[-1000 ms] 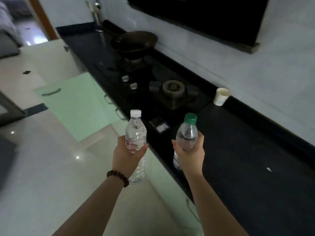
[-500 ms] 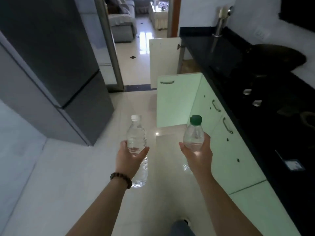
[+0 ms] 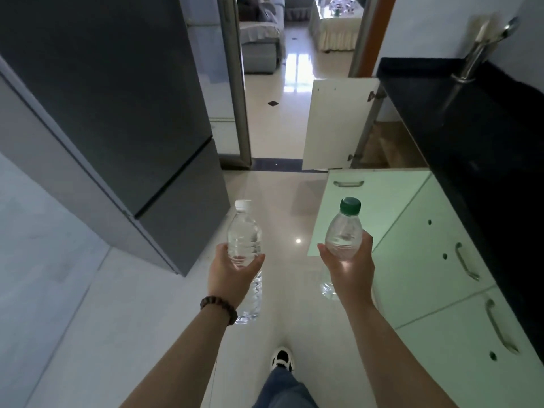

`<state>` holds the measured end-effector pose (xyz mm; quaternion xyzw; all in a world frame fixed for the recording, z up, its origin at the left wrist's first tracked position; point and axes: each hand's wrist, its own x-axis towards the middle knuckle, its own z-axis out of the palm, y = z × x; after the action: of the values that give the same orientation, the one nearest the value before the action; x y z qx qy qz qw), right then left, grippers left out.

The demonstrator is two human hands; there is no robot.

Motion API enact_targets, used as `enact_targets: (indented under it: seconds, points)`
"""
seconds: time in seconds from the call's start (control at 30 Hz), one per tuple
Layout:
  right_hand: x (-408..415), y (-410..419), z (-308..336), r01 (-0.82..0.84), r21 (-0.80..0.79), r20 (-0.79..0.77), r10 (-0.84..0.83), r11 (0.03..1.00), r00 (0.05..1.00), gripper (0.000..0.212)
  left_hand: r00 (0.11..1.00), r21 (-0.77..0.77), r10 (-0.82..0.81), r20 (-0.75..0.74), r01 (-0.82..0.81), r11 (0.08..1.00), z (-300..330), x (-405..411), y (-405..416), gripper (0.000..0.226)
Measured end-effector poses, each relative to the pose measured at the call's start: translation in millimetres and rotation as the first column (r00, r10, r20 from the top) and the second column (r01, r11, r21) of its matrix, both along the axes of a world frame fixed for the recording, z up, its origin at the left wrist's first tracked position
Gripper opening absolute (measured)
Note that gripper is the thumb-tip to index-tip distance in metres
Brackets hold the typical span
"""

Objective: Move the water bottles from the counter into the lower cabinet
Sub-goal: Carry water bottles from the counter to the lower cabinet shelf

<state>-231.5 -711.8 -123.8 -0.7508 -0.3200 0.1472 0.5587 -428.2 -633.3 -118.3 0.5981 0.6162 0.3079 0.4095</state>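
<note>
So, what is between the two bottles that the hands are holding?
In the head view, nothing: only bare glossy floor shows between the white-capped bottle in the left hand and the green-capped bottle in the right hand.

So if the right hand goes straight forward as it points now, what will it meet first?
Probably the open pale green cabinet door ahead of the right hand, which holds the green-capped clear plastic bottle. Depth is unclear, so it might pass just left of the door.

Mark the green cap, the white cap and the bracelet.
green cap (image 3: 350,206), head view, on its ribbed side
white cap (image 3: 243,204), head view, on its top
bracelet (image 3: 219,308), head view, on the beads across the left wrist
</note>
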Motion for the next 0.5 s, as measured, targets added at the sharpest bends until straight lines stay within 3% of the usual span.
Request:
enact_targets:
  seconds: [0.23,0.5]
  points:
    - [58,134,16,0.018,0.023,-0.004,-0.018,1.0,1.0,0.064,0.995,0.041,-0.095,0.014,0.095,0.995,22,74,135,0.038]
    - [96,251,8,0.065,0.035,-0.051,-0.064,0.997,0.997,0.066,0.982,-0.024,-0.183,0.045,0.184,0.983,6,129,265,0.051]
